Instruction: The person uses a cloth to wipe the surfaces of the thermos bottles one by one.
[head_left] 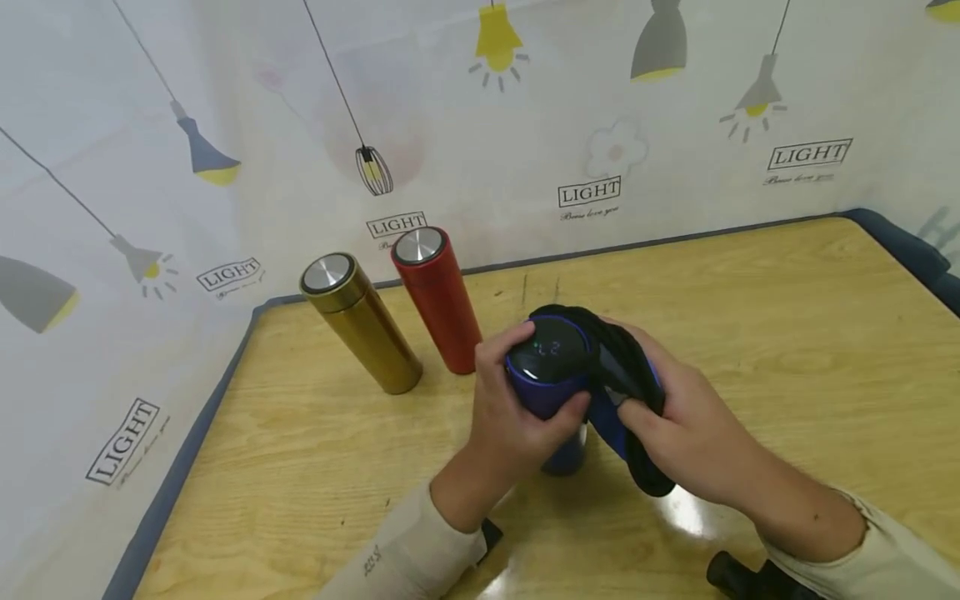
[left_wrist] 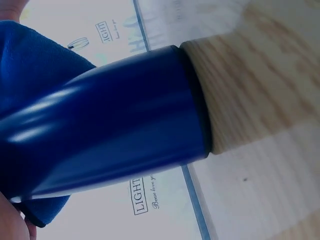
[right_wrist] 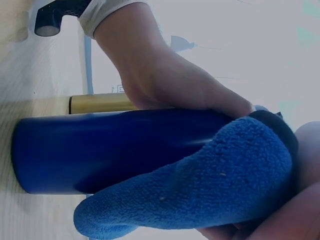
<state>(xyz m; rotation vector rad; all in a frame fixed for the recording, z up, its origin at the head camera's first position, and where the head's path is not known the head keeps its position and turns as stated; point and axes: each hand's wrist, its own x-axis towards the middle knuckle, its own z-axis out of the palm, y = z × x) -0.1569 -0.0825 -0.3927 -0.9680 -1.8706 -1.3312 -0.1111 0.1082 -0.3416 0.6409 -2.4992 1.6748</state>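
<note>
A dark blue thermos bottle (left_wrist: pixel 115 120) stands on the table, its black lid (head_left: pixel 547 354) lit with small digits. My left hand (head_left: pixel 510 421) grips it around the top, with the thumb on the near side and a fingertip at the lid's edge. In my right hand (head_left: pixel 693 429) is a folded blue cloth (right_wrist: pixel 210 185) with a black edge, pinched between thumb and fingers. This cloth lies against the bottle's right side, just under the lid. The right hand's fingers are mostly hidden behind the cloth in the head view.
To the left stand a gold thermos bottle (head_left: pixel 367 333) and a red thermos bottle (head_left: pixel 442 308), both with silver-topped lids. A black device (head_left: pixel 738 575) is by the right sleeve. Behind the wooden table (head_left: pixel 787 333) hangs a white curtain (head_left: pixel 487 125) printed with lamps.
</note>
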